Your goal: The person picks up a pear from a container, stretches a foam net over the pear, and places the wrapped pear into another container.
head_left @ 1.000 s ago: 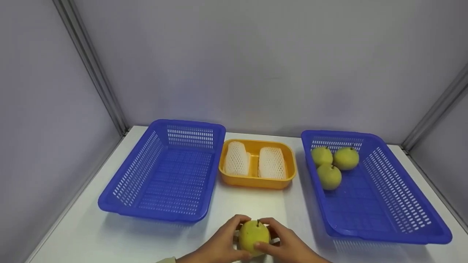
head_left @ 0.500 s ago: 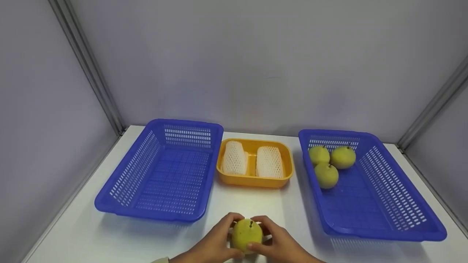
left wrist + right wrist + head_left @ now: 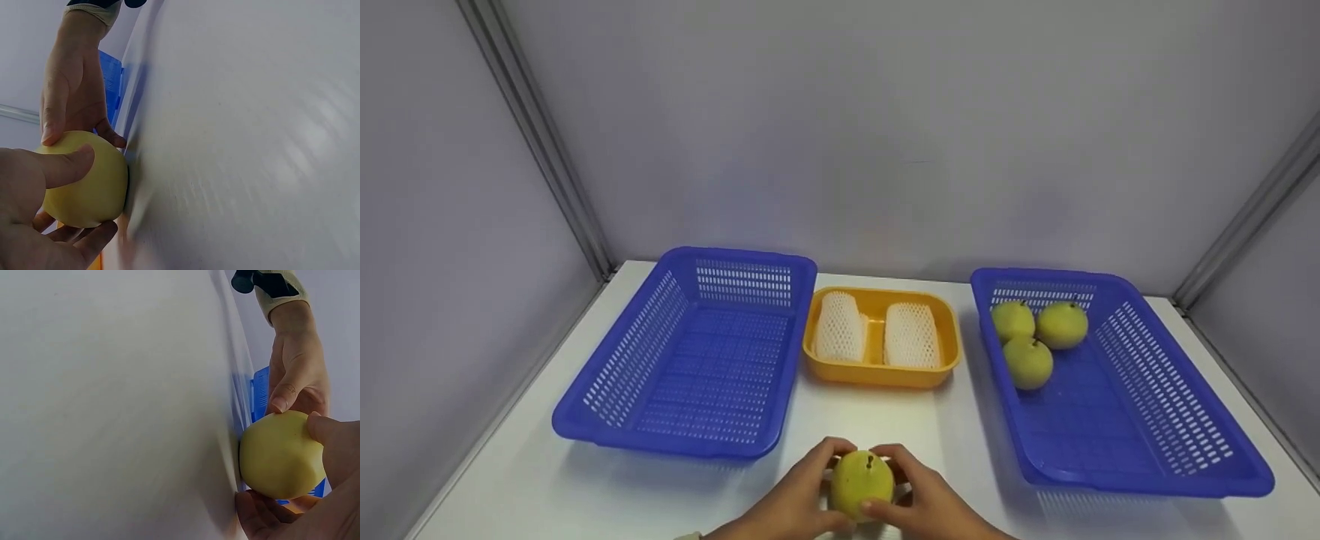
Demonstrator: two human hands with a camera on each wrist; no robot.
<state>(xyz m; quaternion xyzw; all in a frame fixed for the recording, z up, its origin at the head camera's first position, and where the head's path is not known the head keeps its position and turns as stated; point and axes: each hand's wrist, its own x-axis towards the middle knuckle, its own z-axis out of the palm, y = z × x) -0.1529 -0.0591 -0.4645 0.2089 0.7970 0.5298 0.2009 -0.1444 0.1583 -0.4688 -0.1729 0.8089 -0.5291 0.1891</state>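
Observation:
A yellow-green pear (image 3: 862, 486) stands stem up at the front middle of the white table, held between both hands. My left hand (image 3: 800, 495) grips its left side, fingers curled round the far side and thumb at the front. On the other side my right hand (image 3: 928, 501) grips it likewise, its thumb pressing the pear's front. Both wrist views show the pear's bare skin (image 3: 90, 185) very close to the tabletop; whether it touches is hard to tell. Fingers hide the pear's sides.
Behind the hands sits an orange tray (image 3: 877, 375) with white foam net sleeves (image 3: 912, 336). A blue basket (image 3: 675, 442) stands at left. Another blue basket (image 3: 1147, 484) at right holds three pears (image 3: 1027, 363). Grey panels (image 3: 885, 135) enclose the table's back and sides.
The head view has shifted slightly. Hands and pear have moved a little to the left together, and the grip looks the same.

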